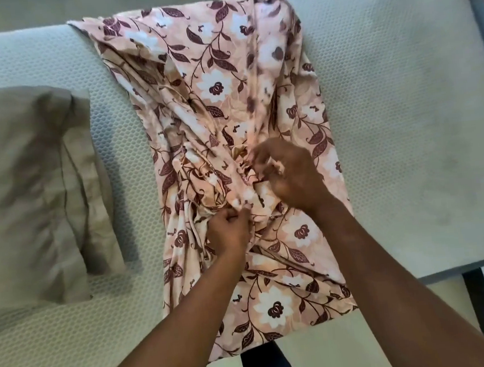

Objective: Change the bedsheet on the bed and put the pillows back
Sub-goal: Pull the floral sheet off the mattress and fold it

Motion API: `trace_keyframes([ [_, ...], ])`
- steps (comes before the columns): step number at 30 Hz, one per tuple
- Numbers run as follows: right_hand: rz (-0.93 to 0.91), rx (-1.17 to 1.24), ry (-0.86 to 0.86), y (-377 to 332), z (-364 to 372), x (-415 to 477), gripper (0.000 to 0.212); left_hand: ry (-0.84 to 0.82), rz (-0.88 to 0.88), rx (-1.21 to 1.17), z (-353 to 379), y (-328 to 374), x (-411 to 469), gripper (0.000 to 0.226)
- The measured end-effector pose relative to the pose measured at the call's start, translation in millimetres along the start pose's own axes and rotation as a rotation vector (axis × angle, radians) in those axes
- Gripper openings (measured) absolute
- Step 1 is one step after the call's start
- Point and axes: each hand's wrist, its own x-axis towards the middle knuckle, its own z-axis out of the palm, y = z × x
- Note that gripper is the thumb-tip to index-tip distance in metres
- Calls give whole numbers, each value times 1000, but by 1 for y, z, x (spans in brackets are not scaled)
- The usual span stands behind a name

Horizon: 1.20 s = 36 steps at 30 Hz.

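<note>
Pinching bunched folds mid-mattress, the left hand and right hand grip the floral bedsheet. The bare mattress stretches toward its right edge. A pillow lies by the left edge.

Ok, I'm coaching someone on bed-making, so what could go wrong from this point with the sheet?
The floral sheet is bunched and twisted where the left hand and right hand pinch it; pulling may tighten the tangle. The pillow lies on the bare mattress beside it, so spreading the sheet could cover or drag it. The sheet's near end appears to overhang the mattress edge and might slide off.
</note>
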Motion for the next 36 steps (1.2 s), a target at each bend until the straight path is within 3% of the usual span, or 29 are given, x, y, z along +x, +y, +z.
trace_keyframes([
  [2, 32, 14, -236, -11, 5, -17, 17, 8, -13, -42, -7, 0, 3, 17],
  [4, 57, 2, -326, -21, 6, -35, 17, 50, 60, -12, -23, 4, 3, 15],
  [9, 99, 41, -192, -66, -13, -51, 18, 145, 242, -82, -89, 41, -16, 10],
  [15, -9, 139, -58, -161, -35, -36, 14, -50, 472, -222, -163, 122, -73, 23],
  [24, -104, 247, 83, -258, -65, -26, 10, -155, 687, -8, -221, 175, -164, 34],
  [29, -240, 91, 125, -275, -59, -38, 10, -218, 678, 114, -233, 177, -177, 29],
  [32, -261, 35, 179, -281, -46, -49, 11, -349, 612, -4, -236, 177, -183, 16],
  [36, -199, 58, 181, -282, -27, -66, 17, -358, 395, -133, -235, 169, -185, 20],
])
